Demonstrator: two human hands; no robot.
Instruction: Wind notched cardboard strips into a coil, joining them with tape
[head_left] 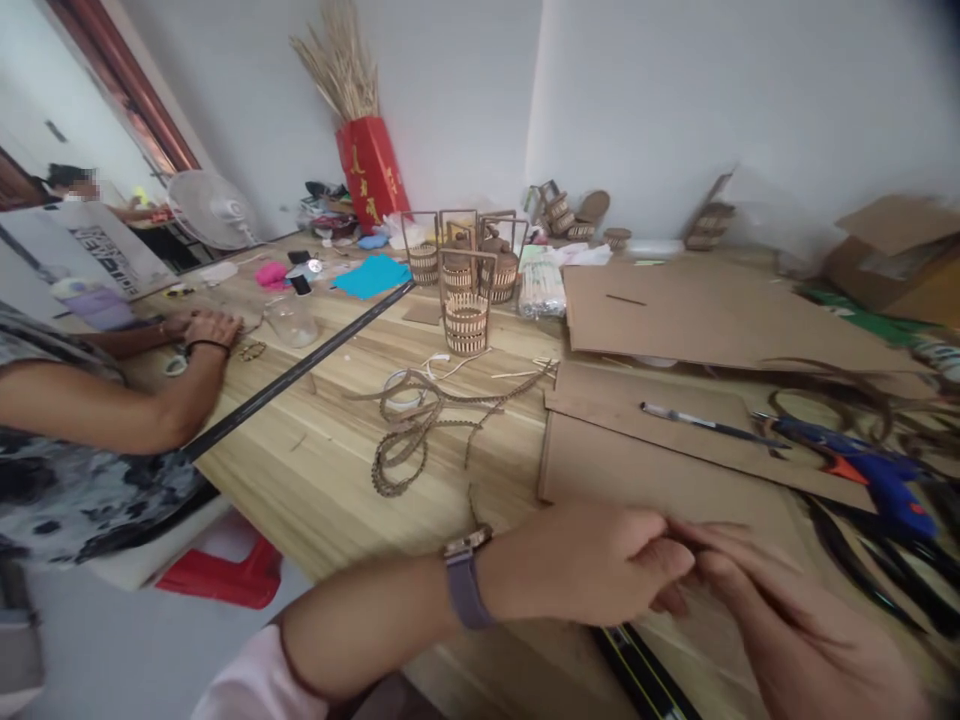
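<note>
My left hand [600, 560], with a watch [469, 575] on its wrist, has its fingers curled closed at the front of the table. Its fingertips meet those of my right hand [795, 620], which is pinched closed too. Whatever lies between them is hidden by the fingers. Under and behind both hands is a cardboard sheet [637, 460]. A pen [705, 422] and a blue glue gun [870, 460] lie beyond my right hand. Left of the cardboard, a brown braided strip [401, 465] lies in loops on the table.
Small bamboo baskets [466, 325] with tall handles stand mid-table. A long black bar [300, 370] crosses the wood. At left, a co-worker's hands [202, 328] rest by a clear jar [294, 322]. Brown strips [832, 400] curl at right. A black-and-yellow object [637, 670] lies below my hands.
</note>
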